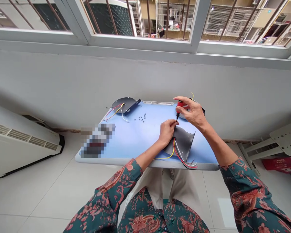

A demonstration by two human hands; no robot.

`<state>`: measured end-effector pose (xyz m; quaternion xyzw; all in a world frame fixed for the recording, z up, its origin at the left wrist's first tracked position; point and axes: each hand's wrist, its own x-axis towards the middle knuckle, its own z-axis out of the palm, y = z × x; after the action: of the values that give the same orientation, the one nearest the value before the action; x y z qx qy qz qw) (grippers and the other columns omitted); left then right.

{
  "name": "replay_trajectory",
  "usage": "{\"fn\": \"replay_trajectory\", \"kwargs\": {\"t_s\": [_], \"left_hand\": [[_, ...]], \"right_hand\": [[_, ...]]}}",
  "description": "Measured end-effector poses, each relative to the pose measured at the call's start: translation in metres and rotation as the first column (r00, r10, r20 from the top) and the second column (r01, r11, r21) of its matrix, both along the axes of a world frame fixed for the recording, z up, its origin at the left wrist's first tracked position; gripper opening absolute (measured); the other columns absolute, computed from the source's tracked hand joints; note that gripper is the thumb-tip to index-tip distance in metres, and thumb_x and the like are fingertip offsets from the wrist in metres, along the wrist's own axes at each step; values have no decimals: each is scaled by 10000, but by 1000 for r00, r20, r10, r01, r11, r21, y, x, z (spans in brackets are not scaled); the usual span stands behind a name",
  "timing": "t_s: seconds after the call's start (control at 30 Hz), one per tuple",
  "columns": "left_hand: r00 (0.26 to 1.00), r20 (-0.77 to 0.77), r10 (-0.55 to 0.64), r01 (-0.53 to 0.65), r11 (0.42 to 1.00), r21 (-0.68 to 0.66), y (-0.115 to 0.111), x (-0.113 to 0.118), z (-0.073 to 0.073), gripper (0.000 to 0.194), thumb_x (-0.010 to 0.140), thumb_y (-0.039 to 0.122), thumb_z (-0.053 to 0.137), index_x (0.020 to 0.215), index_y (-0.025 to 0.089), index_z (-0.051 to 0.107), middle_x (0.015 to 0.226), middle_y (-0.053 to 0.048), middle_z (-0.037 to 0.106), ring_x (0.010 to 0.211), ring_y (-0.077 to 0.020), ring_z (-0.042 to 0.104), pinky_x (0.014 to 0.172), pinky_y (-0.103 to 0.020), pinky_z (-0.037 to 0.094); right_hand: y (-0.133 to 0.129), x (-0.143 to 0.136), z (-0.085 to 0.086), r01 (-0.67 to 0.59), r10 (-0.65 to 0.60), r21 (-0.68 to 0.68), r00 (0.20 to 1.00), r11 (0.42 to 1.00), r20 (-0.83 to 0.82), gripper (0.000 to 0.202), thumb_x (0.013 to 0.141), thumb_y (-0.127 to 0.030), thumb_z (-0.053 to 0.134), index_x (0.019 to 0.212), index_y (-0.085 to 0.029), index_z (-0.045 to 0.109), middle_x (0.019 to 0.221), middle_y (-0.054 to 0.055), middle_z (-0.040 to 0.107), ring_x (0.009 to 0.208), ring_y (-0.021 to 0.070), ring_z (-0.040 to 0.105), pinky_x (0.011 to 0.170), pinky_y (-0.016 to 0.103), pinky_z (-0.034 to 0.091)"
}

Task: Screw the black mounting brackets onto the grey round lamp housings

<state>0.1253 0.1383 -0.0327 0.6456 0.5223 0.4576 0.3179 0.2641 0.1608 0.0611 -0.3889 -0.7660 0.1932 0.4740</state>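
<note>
A red screwdriver (179, 104) is being gripped nearly upright by the right hand (195, 114), its tip being met at the dark plate's (185, 139) far edge by the left hand's (166, 132) pinched-together fingers.

Both forearms reaching forward (sleeves patterned), right wrist higher.

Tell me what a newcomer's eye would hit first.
Probably the red screwdriver in the right hand, pointing down at the curved dark part near the front edge. Next, coloured wires spilling from that part, then tiny dark pieces scattered toward the back of the blue tabletop.
</note>
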Motion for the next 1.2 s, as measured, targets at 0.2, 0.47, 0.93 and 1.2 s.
{"fn": "replay_trajectory", "kwargs": {"t_s": [0.2,0.47,0.93,1.2], "left_hand": [[998,54,18,-17,999,-31,-1,0,-1,154,901,162,646,797,204,751,859,-6,758,838,-164,649,828,-262,459],[995,88,36,-31,998,-58,2,2,-2,224,851,190,668,646,196,580,660,51,601,720,-137,543,751,-246,427],[996,57,66,-62,997,-54,4,5,2,266,828,171,718,634,202,538,647,51,597,696,-135,540,756,-259,434],[993,91,70,-62,995,-79,3,4,2,255,816,190,739,645,200,550,672,49,631,694,-134,564,730,-257,429]], "right_hand": [[2,-6,7,37,-43,83,996,996,75,244,838,-177,681,1045,-241,794,828,7,700,754,160,634,834,355,562],[-2,-5,5,-128,127,-41,992,991,-25,358,873,-177,558,1160,-248,760,937,5,733,809,142,664,868,346,576],[-10,-8,10,87,-95,-86,991,992,-90,209,843,-236,666,1050,-209,661,948,32,741,757,160,681,848,375,581],[3,1,13,-93,72,-177,990,980,-123,317,799,-121,592,1061,-209,747,737,-9,716,861,193,724,911,384,566]]}}
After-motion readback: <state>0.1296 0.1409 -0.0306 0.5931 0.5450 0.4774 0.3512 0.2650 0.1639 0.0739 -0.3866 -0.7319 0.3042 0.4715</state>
